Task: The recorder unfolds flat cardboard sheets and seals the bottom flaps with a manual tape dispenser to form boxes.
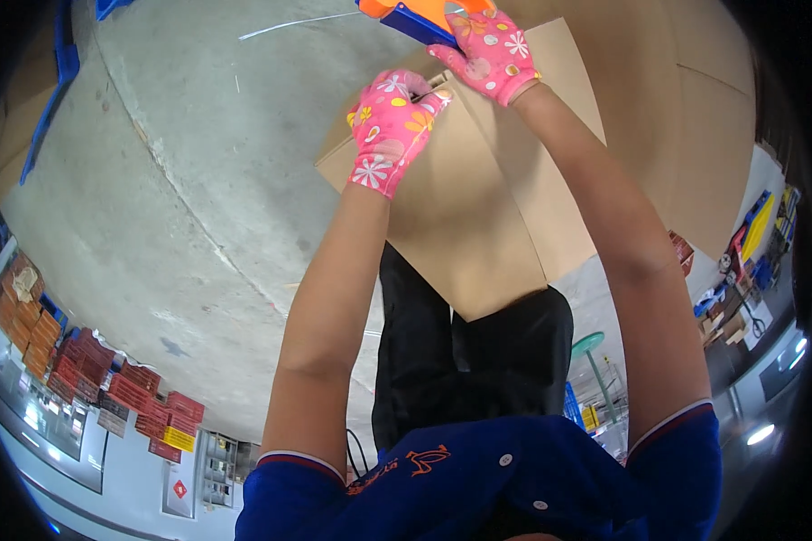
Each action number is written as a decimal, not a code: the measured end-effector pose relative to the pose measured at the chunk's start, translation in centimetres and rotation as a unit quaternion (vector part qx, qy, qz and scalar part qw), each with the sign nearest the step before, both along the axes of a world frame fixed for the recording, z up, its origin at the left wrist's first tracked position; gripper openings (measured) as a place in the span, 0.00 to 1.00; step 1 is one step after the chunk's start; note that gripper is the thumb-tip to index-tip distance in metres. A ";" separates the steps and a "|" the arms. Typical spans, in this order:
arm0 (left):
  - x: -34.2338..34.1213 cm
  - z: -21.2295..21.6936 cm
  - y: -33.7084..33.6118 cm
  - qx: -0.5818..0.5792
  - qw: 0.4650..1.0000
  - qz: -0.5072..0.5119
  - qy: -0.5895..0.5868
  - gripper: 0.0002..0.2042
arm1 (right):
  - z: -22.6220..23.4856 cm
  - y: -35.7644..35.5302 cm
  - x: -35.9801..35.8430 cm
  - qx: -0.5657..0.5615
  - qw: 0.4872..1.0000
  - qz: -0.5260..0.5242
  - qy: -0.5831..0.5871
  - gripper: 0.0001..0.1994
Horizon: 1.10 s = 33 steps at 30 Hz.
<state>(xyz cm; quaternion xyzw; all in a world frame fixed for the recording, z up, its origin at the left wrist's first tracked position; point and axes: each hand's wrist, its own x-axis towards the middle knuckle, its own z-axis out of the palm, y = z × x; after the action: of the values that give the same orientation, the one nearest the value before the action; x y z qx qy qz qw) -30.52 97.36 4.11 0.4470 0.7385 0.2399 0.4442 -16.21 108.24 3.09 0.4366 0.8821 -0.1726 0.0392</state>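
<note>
— Concrete floor (180, 180) of a warehouse: what sits on it?

— A cardboard box (478, 225), flaps shut, right in front of the person's legs. At the box's far end, the left hand (390, 131) in a pink flowered glove pinches the seam, fingers closed on what looks like a tape end. The right hand (492, 56), gloved alike, grips an orange-and-blue tape dispenser (419, 16) just beyond the box's far edge.

— Which step is this?

— Sealing appears to be starting. Next likely calls for drawing the dispenser along the seam, tape kept flat. Red crates (108, 383) stand well left of the box.
</note>
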 end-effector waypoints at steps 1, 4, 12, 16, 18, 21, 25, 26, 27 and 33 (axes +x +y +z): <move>0.3 -0.2 0.0 0.001 1.000 -0.003 -0.002 0.10 | -0.6 -0.1 0.7 0.001 1.000 -0.003 -0.002 0.23; 1.1 -0.3 -0.2 0.044 0.997 0.018 -0.068 0.09 | -1.1 -0.6 1.7 0.119 0.993 0.027 0.002 0.31; 2.3 -0.1 -1.1 0.027 0.999 0.031 0.014 0.07 | 0.2 -1.0 2.0 -0.011 0.998 0.029 -0.054 0.30; 2.2 -0.3 -1.4 0.102 0.991 0.034 0.075 0.10 | -0.3 -1.0 1.8 0.026 0.998 0.063 -0.016 0.28; 2.4 -0.4 -1.6 0.114 0.989 0.046 0.085 0.09 | -0.1 -1.4 1.6 0.088 0.994 0.064 -0.016 0.24; 3.0 -0.2 -1.6 0.109 0.982 0.045 0.149 0.12 | 0.6 -1.6 1.3 0.062 0.996 0.024 0.056 0.20; 3.6 0.2 -1.2 0.146 0.975 0.052 0.160 0.18 | 0.2 -1.5 1.8 0.145 0.986 0.030 0.080 0.18; 3.9 0.3 -1.1 0.104 0.978 0.013 0.180 0.19 | -0.2 -1.8 2.2 0.151 0.985 0.017 0.080 0.17; 3.7 0.2 -0.9 0.064 0.976 -0.023 0.205 0.20 | 0.0 -1.6 1.6 0.160 0.983 0.008 0.087 0.17; 2.6 0.3 -0.7 0.032 0.978 -0.044 0.202 0.20 | 7.9 -6.4 3.7 0.133 0.960 0.044 0.241 0.22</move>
<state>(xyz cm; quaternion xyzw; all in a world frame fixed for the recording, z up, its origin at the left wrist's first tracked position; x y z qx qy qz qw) -27.96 96.62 4.44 0.5322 0.7845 0.1488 0.2816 -12.48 101.83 10.98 0.3443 0.8986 -0.1515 -0.2256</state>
